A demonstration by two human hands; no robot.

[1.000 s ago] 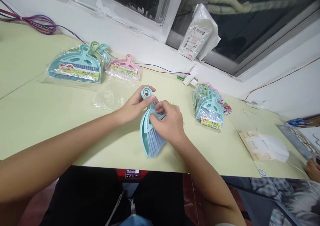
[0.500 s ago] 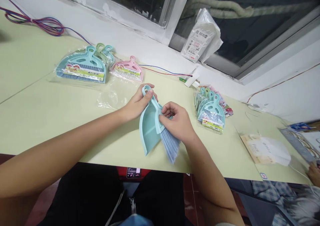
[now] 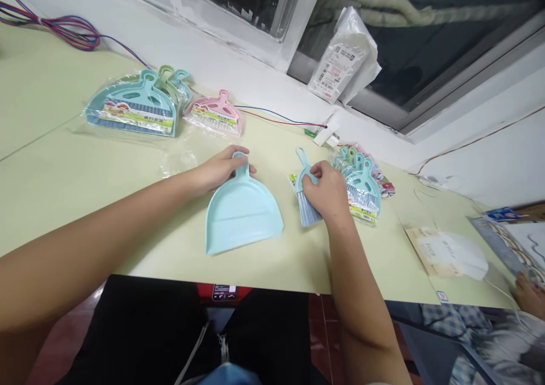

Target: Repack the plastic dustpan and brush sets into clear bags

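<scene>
My left hand (image 3: 225, 166) is closed round the handle of a light blue dustpan (image 3: 242, 209), whose pan faces up above the pale table, its wide edge toward me. To the right, my right hand (image 3: 327, 186) grips a small light blue brush (image 3: 303, 175) by its body. The brush's grey-blue bristles (image 3: 308, 210) point down toward me, and its looped handle points away. A strip of printed label (image 3: 292, 180) shows just behind the brush; its other part is hidden.
Bagged blue dustpan sets (image 3: 131, 109) and a pink set (image 3: 216, 112) lie at the back left. More bagged sets (image 3: 364, 189) are right of my right hand. A face-tissue pack (image 3: 443, 253) lies further right, near another person's hand (image 3: 530, 295). Wires (image 3: 272, 113) run along the wall.
The brush has come away from the dustpan and moved right with my right hand. The dustpan has turned from edge-on to face up in my left hand.
</scene>
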